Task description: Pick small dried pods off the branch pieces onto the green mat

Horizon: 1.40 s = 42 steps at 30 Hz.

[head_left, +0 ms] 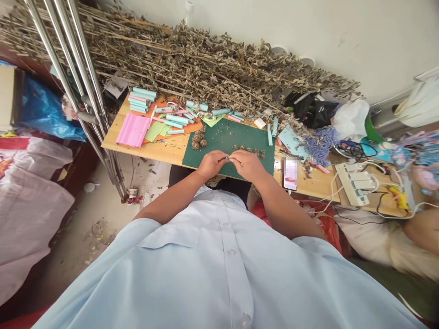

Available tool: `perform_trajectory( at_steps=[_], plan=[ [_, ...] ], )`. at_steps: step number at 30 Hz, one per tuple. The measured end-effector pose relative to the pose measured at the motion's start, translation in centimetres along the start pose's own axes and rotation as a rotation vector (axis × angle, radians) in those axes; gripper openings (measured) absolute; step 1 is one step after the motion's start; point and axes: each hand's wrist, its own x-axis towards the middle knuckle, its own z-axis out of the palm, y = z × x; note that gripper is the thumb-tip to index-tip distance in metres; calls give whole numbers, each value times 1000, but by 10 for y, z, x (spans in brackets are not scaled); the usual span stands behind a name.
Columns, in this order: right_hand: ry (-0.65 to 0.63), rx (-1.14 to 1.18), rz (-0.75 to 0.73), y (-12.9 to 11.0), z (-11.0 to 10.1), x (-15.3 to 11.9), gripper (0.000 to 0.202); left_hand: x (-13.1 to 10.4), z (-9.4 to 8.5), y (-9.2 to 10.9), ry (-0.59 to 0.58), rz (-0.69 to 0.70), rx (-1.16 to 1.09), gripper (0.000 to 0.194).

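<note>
Over the front edge of the green cutting mat, my left hand and my right hand meet with their fingertips nearly touching. Both are closed in a pinch around something small that I cannot make out. A clump of brown dried balls lies on the mat beyond my left hand. Past my right hand stretches a thin row of dried plant bits. Rolled blue paper tubes and a pink paper stack lie to the left on the wooden table.
A long heap of dried stalks covers the back. Metal crutches lean at the left. On the right are a phone, purple yarn and a power strip with cables. Another person's arm shows at far right.
</note>
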Motion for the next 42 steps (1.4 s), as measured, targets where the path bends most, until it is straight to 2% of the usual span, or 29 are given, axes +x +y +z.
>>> perform_trajectory(
  at_steps=[4, 9, 16, 23, 34, 42],
  plan=[
    [57, 16, -22, 5, 4, -7, 29, -1, 1, -1, 3, -16, 4, 23],
    [58, 25, -69, 5, 7, -10, 31, -1, 2, -3, 19, -9, 3, 20],
    [153, 2, -115, 9, 11, -10, 27, -1, 2, -3, 11, -11, 8, 21],
    [59, -64, -102, 6, 8, -7, 30, -1, 3, -4, 7, -15, 24, 20],
    [-225, -336, 95, -24, -13, 9, 19, -1, -1, 1, -13, -21, 36, 21],
    [-242, -331, 124, -25, -15, 6, 22, -1, 0, -1, -2, 13, 38, 20]
  ],
)
